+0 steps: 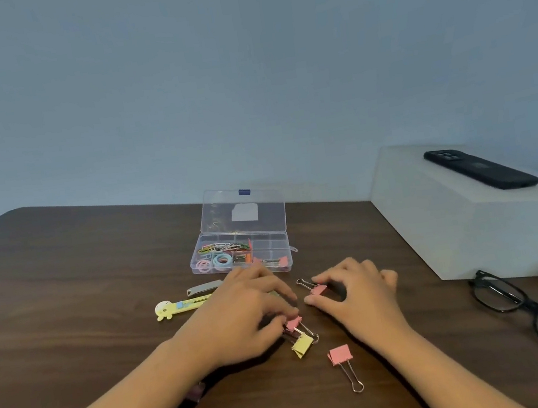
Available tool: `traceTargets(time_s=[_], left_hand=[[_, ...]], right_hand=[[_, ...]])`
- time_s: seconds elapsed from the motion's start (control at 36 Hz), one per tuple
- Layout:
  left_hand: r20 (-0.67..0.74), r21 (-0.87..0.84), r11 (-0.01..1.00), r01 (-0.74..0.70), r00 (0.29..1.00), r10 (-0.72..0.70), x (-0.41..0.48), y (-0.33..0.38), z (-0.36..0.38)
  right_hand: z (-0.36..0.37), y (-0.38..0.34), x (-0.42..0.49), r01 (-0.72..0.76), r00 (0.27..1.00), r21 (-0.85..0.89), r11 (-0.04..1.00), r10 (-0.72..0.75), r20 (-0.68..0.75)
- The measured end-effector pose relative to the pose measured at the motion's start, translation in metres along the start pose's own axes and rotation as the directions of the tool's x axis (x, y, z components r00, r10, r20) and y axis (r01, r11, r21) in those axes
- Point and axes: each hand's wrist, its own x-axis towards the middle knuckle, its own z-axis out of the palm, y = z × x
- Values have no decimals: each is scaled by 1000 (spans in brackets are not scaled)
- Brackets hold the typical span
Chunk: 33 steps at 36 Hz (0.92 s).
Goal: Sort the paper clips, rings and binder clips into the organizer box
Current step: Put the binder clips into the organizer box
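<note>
A clear organizer box (198,253) with its lid up stands at the back of the dark wooden table; it holds coloured paper clips, pink and blue rings and some binder clips. My left hand (241,315) pinches a pink binder clip (293,323) at its fingertips, right above a yellow binder clip (303,345). My right hand (356,292) has thumb and forefinger around a second pink binder clip (318,289) lying on the table. A third pink binder clip (340,355) lies loose nearer to me.
A yellow cartoon box cutter (175,307) and a metal nail clipper (203,287) lie left of my hands. On the right stands a white box (472,230) with a dark phone (479,173) on top. Black glasses (531,308) and small toy figures sit at the right edge.
</note>
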Motion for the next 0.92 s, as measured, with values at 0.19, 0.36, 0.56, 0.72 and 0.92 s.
traceTargets(time_s=[0.19, 0.36, 0.56, 0.72, 0.92], left_hand=[[28, 11, 1000, 26, 999, -26, -1, -1, 3], [132, 5, 1000, 4, 991, -4, -1, -4, 1], [132, 56, 998, -8, 991, 1, -2, -8, 5], [67, -31, 999, 40, 997, -38, -2, -11, 8], [-101, -161, 977, 138, 983, -155, 0, -18, 5]], right_hand=[[2, 10, 2, -104, 994, 150, 983, 106, -5], [1, 13, 1, -133, 991, 195, 972, 136, -5], [0, 12, -1, -79, 997, 234, 969, 77, 16], [0, 12, -1, -74, 996, 284, 956, 59, 61], [-3, 8, -1, 56, 992, 296, 953, -87, 93]])
